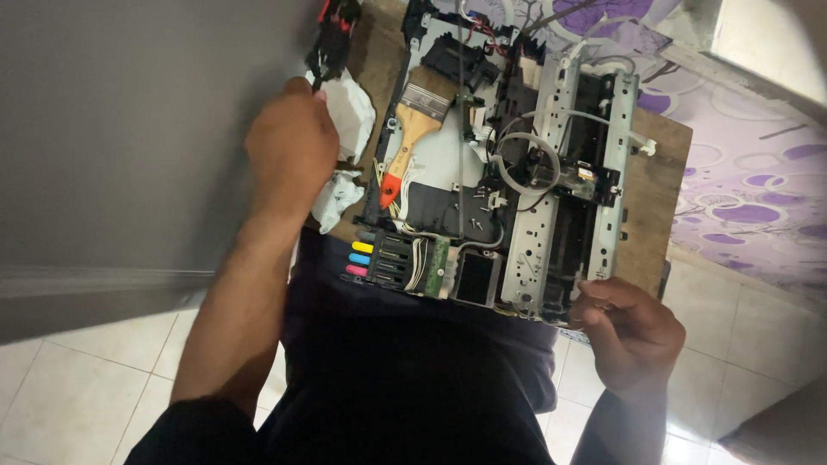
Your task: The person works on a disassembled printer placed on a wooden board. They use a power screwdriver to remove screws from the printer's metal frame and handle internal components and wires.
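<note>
A stripped-down printer point(482, 172) with a bare metal frame lies on a wooden board point(663, 164) across my lap. My left hand point(291, 146) is a closed fist at the board's left edge, gripping a black and red tool point(332, 39) that sticks out beyond it, next to crumpled white paper point(349, 112). My right hand point(629, 331) holds the near right corner of the metal frame point(560, 258), fingers curled over its edge. A paintbrush point(409, 138) with a wooden handle and red tip rests on the printer.
Yellow, blue and pink ink cartridges point(360, 258) sit at the printer's near left corner, beside a green circuit board point(438, 267). A white loop of tubing point(525, 164) lies mid-frame. A purple patterned cloth point(758, 172) is to the right, a grey wall point(129, 129) to the left, and white floor tiles point(77, 379) below.
</note>
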